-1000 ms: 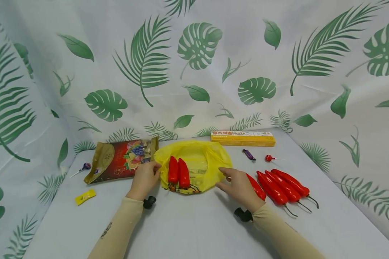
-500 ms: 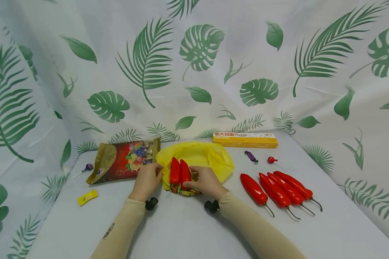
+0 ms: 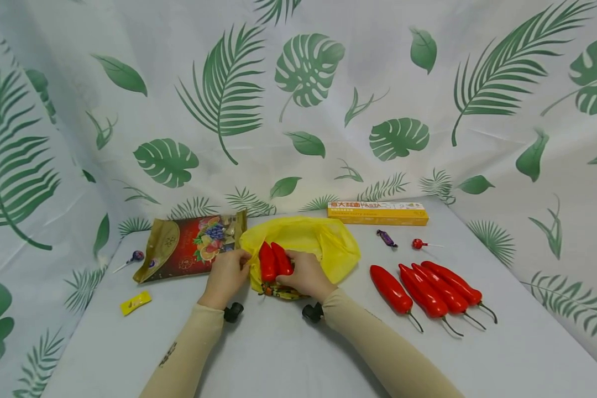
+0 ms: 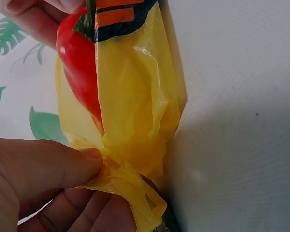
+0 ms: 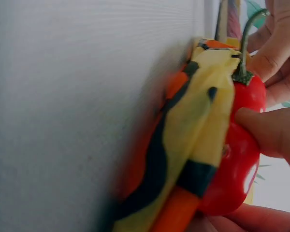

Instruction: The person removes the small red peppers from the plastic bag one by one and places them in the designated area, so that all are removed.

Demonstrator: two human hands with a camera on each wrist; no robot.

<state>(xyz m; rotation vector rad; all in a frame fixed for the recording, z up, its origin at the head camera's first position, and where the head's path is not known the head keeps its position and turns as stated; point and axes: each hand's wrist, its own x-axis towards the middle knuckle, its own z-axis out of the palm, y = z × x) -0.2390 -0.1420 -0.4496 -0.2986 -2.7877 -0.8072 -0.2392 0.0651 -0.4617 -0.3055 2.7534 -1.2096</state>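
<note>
A yellow plastic bag lies with its mouth toward me, two red chili peppers side by side at its opening. My left hand pinches the bag's left edge; in the left wrist view, thumb and fingers squeeze the yellow film. With my right hand I hold the right-hand pepper of the pair. In the right wrist view the thumb presses on a red pepper, beside the bag's printed orange-and-black rim. The fingertips under it are partly hidden.
Several more red peppers lie in a row at the right. Behind them are a red lollipop, a purple wrapped candy and a pasta box. A candy bag, another lollipop and a yellow packet lie left.
My right hand has moved left from beside the loose peppers to the bag and taken hold of the right pepper there, which now leans against the other. The left hand stays at the bag's edge.
</note>
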